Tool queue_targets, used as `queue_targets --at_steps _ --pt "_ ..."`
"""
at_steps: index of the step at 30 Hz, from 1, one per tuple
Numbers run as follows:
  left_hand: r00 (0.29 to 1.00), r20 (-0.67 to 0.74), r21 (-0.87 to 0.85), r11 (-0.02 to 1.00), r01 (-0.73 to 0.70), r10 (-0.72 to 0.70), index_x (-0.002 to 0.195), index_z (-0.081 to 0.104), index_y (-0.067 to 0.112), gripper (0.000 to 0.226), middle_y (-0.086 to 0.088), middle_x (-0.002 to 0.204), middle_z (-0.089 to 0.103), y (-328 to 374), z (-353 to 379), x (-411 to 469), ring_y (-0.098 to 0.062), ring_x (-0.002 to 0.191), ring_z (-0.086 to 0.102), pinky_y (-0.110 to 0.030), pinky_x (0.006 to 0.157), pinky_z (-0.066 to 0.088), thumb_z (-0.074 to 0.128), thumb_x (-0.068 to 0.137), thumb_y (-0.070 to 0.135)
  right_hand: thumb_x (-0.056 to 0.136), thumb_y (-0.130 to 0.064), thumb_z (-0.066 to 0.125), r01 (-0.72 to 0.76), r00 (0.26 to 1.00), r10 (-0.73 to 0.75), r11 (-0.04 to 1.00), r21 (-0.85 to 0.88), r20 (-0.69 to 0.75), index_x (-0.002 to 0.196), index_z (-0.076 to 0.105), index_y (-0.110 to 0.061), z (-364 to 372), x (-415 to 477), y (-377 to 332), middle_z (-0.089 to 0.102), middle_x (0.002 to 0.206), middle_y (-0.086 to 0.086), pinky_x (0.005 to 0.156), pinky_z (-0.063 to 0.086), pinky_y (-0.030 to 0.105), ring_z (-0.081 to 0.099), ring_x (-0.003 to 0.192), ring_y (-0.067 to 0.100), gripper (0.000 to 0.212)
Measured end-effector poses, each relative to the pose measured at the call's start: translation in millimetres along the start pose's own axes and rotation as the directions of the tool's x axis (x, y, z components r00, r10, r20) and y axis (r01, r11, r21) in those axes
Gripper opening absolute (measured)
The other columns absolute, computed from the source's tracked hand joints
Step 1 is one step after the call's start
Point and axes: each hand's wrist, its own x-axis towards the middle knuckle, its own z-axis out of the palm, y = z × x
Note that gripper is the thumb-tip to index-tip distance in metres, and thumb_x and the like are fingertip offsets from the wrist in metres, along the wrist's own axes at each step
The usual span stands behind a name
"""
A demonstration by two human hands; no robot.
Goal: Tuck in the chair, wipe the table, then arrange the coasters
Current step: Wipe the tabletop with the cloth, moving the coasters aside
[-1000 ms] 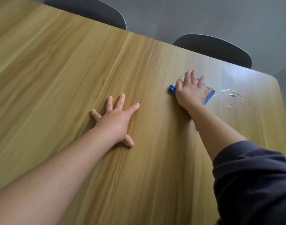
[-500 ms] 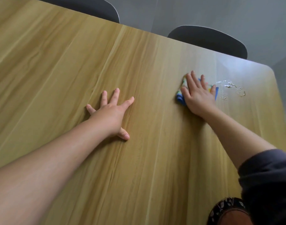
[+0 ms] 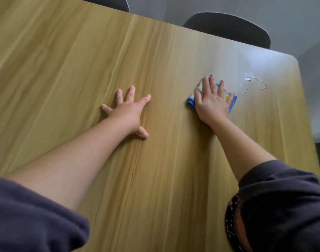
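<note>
Your right hand [image 3: 212, 102] makes no closed grip: the fingers lie straight and press flat on the colourful cloth [image 3: 191, 103], which sits on the table [image 3: 64, 70] near its far right corner. Just beyond the cloth lie some wet drops [image 3: 252, 80]. Your left hand [image 3: 129, 113] lies spread on the wood and holds nothing. A dark chair [image 3: 228, 30] stands at the far edge.

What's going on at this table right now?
A person is wiping the wooden table. Their right hand presses a folded blue patterned cloth flat on the top, just short of some spilled droplets near the far right corner. The left hand rests flat on the bare wood, fingers spread. Dark chair backs show beyond the far edge. No coasters in view.
</note>
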Motion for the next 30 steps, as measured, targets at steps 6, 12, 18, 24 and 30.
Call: queue_targets --at_steps 6,12,18,24,30 --pt "0.999 -0.013 0.02 0.999 -0.032 0.033 0.147 0.002 0.049 0.12 0.003 0.156 -0.027 -1.2 -4.1 -8.5 -0.031 0.143 -0.023 -0.074 0.104 0.006 0.086 0.062 0.043 0.098 -0.051 0.019 0.056 0.996 -0.053 0.997 -0.048 0.072 0.157 0.002 -0.029 18.6 -144.0 -9.0 -0.01 0.164 -0.011 0.116 -0.007 0.061 -0.013 0.15 0.022 0.065" --pt "0.975 -0.167 0.026 0.989 -0.142 0.145 0.147 0.005 0.048 0.108 -0.001 0.16 -0.01 -20.0 13.7 -18.3 -0.029 0.147 -0.008 -0.071 0.106 0.012 0.077 0.067 0.056 0.096 -0.055 0.012 0.117 0.989 -0.106 0.987 -0.106 0.098 0.155 -0.005 -0.032 39.0 -267.8 -15.1 -0.016 0.161 -0.014 0.116 -0.009 0.06 -0.019 0.149 0.02 0.066" --pt "0.966 -0.069 0.131 0.962 -0.24 0.25 0.147 0.007 0.048 0.106 0.0 0.16 -0.013 -23.4 52.9 -82.9 -0.03 0.146 -0.01 -0.071 0.106 0.011 0.074 0.066 0.061 0.096 -0.056 0.01 0.112 0.99 -0.099 0.985 -0.133 0.1 0.155 -0.009 -0.032 39.7 -276.1 -15.9 -0.022 0.159 -0.015 0.115 -0.015 0.058 -0.022 0.148 0.019 0.066" --pt "0.965 0.125 0.262 0.931 -0.255 0.23 0.145 -0.01 0.049 0.124 0.001 0.152 -0.035 -34.1 110.2 -155.4 -0.034 0.142 -0.023 -0.074 0.101 0.015 0.079 0.059 0.061 0.096 -0.056 0.01 0.113 0.99 -0.103 0.987 -0.116 0.093 0.156 -0.004 -0.031 39.5 -277.0 -16.3 -0.018 0.16 -0.014 0.115 -0.014 0.059 -0.019 0.149 0.02 0.067" --pt "0.974 0.092 0.231 0.947 -0.225 0.209 0.145 -0.009 0.048 0.13 -0.001 0.151 -0.037 -30.5 117.9 -158.2 -0.036 0.141 -0.026 -0.076 0.1 0.012 0.085 0.057 0.048 0.097 -0.055 0.015 0.129 0.988 -0.12 0.987 -0.095 0.098 0.157 0.001 -0.03 31.2 -243.2 -11.2 -0.009 0.163 -0.012 0.116 -0.008 0.061 -0.012 0.15 0.021 0.067"
